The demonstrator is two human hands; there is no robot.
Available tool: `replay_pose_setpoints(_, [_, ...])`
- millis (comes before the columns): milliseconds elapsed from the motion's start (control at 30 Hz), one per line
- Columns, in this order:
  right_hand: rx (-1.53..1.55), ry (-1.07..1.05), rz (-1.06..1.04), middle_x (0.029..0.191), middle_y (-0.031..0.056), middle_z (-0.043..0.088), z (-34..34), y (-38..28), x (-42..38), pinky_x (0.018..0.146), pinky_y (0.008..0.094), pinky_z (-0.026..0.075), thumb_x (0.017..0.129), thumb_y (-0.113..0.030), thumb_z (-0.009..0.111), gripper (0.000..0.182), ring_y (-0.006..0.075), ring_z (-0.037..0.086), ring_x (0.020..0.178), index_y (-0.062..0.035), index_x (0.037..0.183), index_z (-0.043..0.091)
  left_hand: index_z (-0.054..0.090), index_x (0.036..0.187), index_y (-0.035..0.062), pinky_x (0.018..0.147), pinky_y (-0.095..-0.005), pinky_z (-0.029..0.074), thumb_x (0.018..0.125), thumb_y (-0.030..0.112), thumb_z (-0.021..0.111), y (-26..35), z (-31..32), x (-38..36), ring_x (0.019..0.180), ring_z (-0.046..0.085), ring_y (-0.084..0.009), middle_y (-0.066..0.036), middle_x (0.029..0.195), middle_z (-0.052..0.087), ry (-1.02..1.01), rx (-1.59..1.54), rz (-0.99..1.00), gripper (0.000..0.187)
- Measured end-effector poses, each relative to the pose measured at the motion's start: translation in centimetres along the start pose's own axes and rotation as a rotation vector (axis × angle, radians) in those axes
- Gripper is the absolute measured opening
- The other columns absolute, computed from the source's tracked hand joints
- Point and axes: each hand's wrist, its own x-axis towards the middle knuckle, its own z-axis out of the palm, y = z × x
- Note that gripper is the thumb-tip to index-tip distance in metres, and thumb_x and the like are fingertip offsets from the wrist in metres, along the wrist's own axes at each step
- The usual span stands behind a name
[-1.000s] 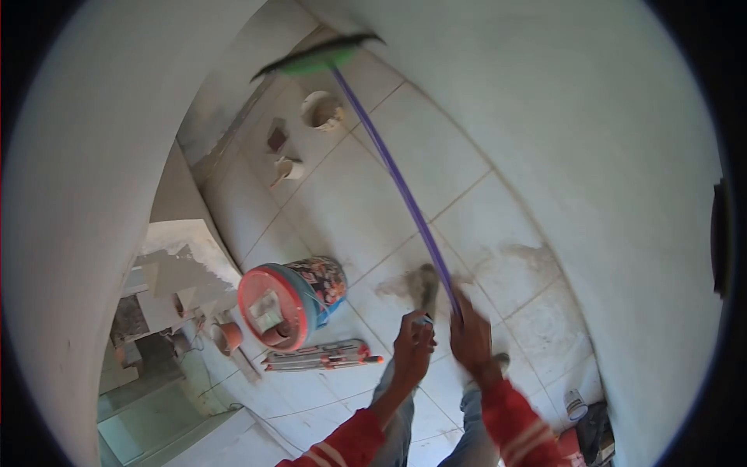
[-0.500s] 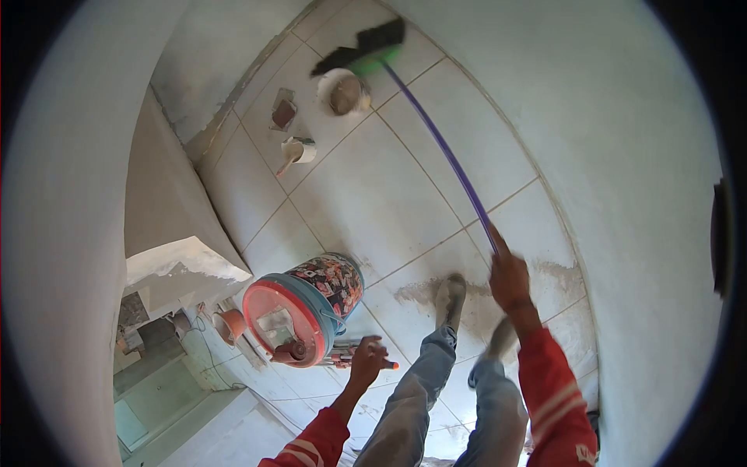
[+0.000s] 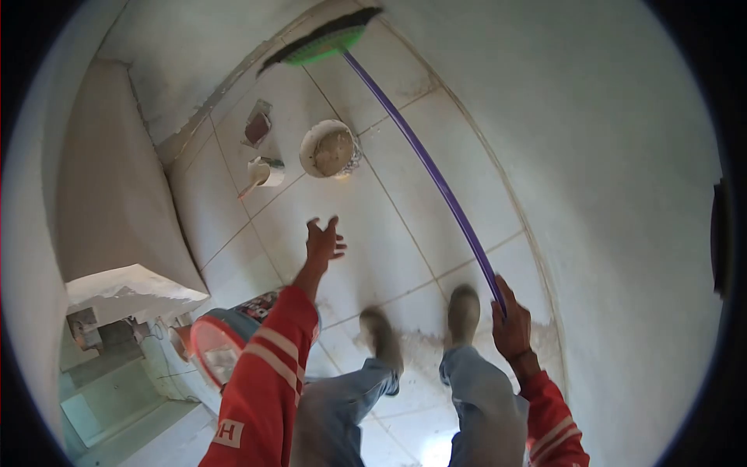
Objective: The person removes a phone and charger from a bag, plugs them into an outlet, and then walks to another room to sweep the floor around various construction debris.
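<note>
My right hand (image 3: 511,321) is wrapped round the end of the purple handle of a broom (image 3: 420,152). Its green head with dark bristles (image 3: 327,39) is at the far end of the tiled floor, near the wall. My left hand (image 3: 323,241) reaches forward over the tiles with fingers spread and nothing in them. Beyond it stands a round white bucket (image 3: 330,149) with greyish-brown material inside. A small white container (image 3: 267,172) with a stick-like handle leaning out lies left of the bucket. Behind that are flat pieces (image 3: 257,124), one reddish-brown.
A large bucket with a red-rimmed lid (image 3: 216,346) stands at left, partly hidden by my left sleeve. Walls run close along the right (image 3: 622,194) and the far left. A box-like ledge with a broken edge (image 3: 128,282) juts out at left. My boots (image 3: 463,311) are on the tiles.
My left hand has moved from beside the large bucket forward toward the white bucket. The broom head has shifted left and away from the white bucket. My view and feet have moved forward.
</note>
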Motion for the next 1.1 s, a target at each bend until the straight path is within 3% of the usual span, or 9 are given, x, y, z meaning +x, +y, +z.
replay_pose_setpoints(100, [-0.033, -0.087, -0.046, 0.126, 0.0227, 0.063, 4.2, 0.2, 11.0, 0.071, 0.0439, 0.053, 0.093, 0.0, 0.054, 0.052, 0.0402, 0.065, 0.079, -0.0075, 0.144, 0.047, 0.005, 0.153, 0.0169, 0.066, -0.0462, 0.059, 0.093, 0.047, 0.062, 4.2, 1.4, 5.8, 0.078, 0.069, -0.0318, -0.02, 0.101, 0.063, 0.066, -0.023, 0.039, 0.088])
replay_pose_setpoints(167, [-0.086, -0.064, -0.143, 0.112, 0.0211, 0.067, 7.1, 0.1, 17.4, 0.073, 0.047, 0.053, 0.092, -0.001, 0.054, 0.056, 0.0401, 0.065, 0.082, -0.0142, 0.145, 0.046, -0.008, 0.155, 0.0173, 0.065, -0.0454, 0.06, 0.092, 0.047, 0.06, 6.7, 1.9, 8.9, 0.077, 0.069, -0.0324, -0.022, 0.103, 0.063, 0.065, -0.057, 0.042, 0.097])
replay_pose_setpoints(333, [-0.328, -0.039, -0.191, 0.092, 0.0196, 0.066, 13.5, 1.4, 27.6, 0.076, 0.0499, 0.054, 0.091, -0.005, 0.053, 0.065, 0.0398, 0.065, 0.082, -0.0214, 0.152, 0.037, 0.009, 0.146, 0.0076, 0.054, -0.0414, 0.063, 0.091, 0.025, 0.061, 5.8, 1.7, 18.5, 0.067, 0.07, -0.0314, -0.023, 0.098, 0.065, 0.135, -0.146, 0.205, 0.078])
replay_pose_setpoints(467, [-0.46, -0.196, -0.059, 0.091, 0.0233, 0.066, 13.0, 3.7, 23.2, 0.08, 0.0527, 0.054, 0.09, -0.011, 0.055, 0.078, 0.0408, 0.067, 0.085, -0.028, 0.158, 0.02, 0.027, 0.134, 0.005, 0.052, -0.0395, 0.063, 0.088, 0.006, 0.058, 5.1, 0.9, 20.6, 0.064, 0.07, -0.0288, -0.021, 0.093, 0.066, 0.251, -0.106, 0.372, 0.055])
replay_pose_setpoints(533, [-0.39, -0.139, -0.079, 0.082, 0.0202, 0.067, 11.3, 6.0, 15.0, 0.071, 0.0524, 0.054, 0.087, -0.007, 0.055, 0.073, 0.0408, 0.065, 0.072, -0.0183, 0.154, 0.031, 0.027, 0.135, 0.0067, 0.053, -0.0393, 0.063, 0.089, 0.005, 0.054, 5.8, -2.3, 18.3, 0.062, 0.07, -0.0279, -0.021, 0.092, 0.066, 0.13, -0.056, 0.372, 0.054])
replay_pose_setpoints(667, [-0.025, 0.078, -0.176, 0.109, 0.0303, 0.066, 11.7, 9.9, 1.6, 0.076, 0.05, 0.055, 0.088, 0.001, 0.053, 0.06, 0.0435, 0.069, 0.084, -0.0108, 0.146, 0.046, 0.029, 0.14, 0.0097, 0.054, -0.039, 0.062, 0.088, 0.004, 0.05, 5.5, -8.8, 10.3, 0.058, 0.069, -0.0256, -0.019, 0.087, 0.067, -0.091, 0.136, 0.358, 0.056])
replay_pose_setpoints(867, [-0.036, -0.03, -0.175, 0.104, 0.027, 0.068, 14.8, 3.0, 14.0, 0.075, 0.0497, 0.055, 0.091, 0.004, 0.051, 0.062, 0.0456, 0.066, 0.084, -0.0141, 0.15, 0.04, 0.025, 0.145, 0.0101, 0.055, -0.0367, 0.061, 0.087, 0.005, 0.049, 3.0, -12.6, 8.2, 0.059, 0.07, -0.0242, -0.018, 0.084, 0.068, -0.144, 0.048, 0.43, 0.062])
replay_pose_setpoints(967, [-0.346, -0.029, -0.219, 0.078, 0.0241, 0.065, 18.4, 1.3, 23.5, 0.069, 0.0525, 0.053, 0.092, -0.009, 0.055, 0.065, 0.0435, 0.065, 0.073, -0.0214, 0.153, 0.034, 0.028, 0.141, 0.0066, 0.056, -0.0361, 0.062, 0.089, 0.01, 0.049, 2.9, -11.7, 7.8, 0.059, 0.069, -0.0232, -0.018, 0.083, 0.067, 0.01, -0.03, 0.414, 0.056])
replay_pose_setpoints(1100, [-0.527, -0.021, -0.268, 0.076, 0.0219, 0.066, 17.1, 2.4, 20.3, 0.068, 0.0535, 0.053, 0.091, -0.011, 0.057, 0.069, 0.0412, 0.064, 0.07, -0.0209, 0.154, 0.03, 0.028, 0.138, 0.0032, 0.056, -0.0361, 0.062, 0.09, 0.009, 0.048, 2.7, -11.6, 8.8, 0.059, 0.069, -0.0228, -0.018, 0.083, 0.067, 0.101, -0.136, 0.456, 0.053])
